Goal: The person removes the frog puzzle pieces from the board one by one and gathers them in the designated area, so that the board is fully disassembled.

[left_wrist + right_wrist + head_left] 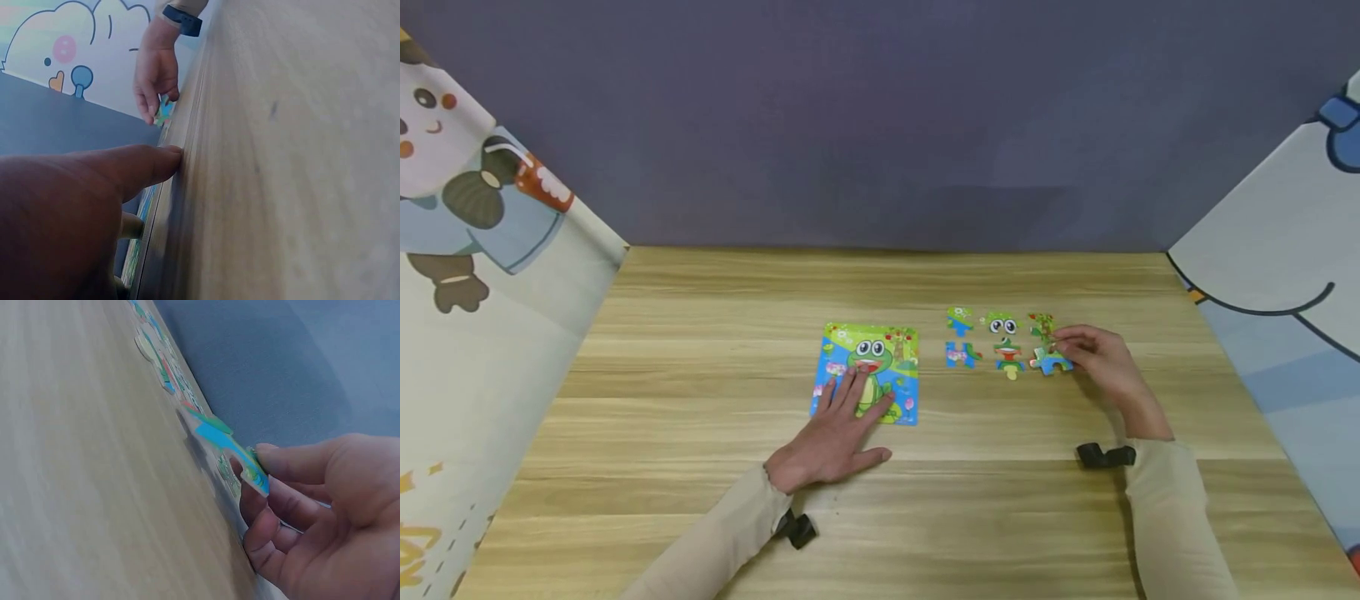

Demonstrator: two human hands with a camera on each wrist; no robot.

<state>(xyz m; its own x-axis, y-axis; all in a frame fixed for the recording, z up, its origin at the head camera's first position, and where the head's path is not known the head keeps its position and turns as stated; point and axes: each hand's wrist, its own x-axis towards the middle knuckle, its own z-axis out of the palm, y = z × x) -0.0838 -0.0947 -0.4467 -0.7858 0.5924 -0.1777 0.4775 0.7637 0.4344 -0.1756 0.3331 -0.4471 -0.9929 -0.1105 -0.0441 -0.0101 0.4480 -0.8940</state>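
My left hand [831,437] lies with fingers spread on the lower part of a square frog picture board [905,367]. In the right wrist view, my right hand [325,506] pinches a blue and green jigsaw piece [215,435] between thumb and fingers. That piece is tilted and raised off the table, with a shadow under it. Left of the right hand [1101,362] lie several loose pieces, among them one with the frog's eyes [1002,325], one with its red mouth [1009,354] and one with a tree [1041,323]. The fingers partly hide the pinched piece.
The wood-grain table [700,358] runs back to a dark blue-grey panel [880,125]. Cartoon-printed walls [550,333] stand on both sides. A black wrist device [1105,456] sits by each sleeve cuff.
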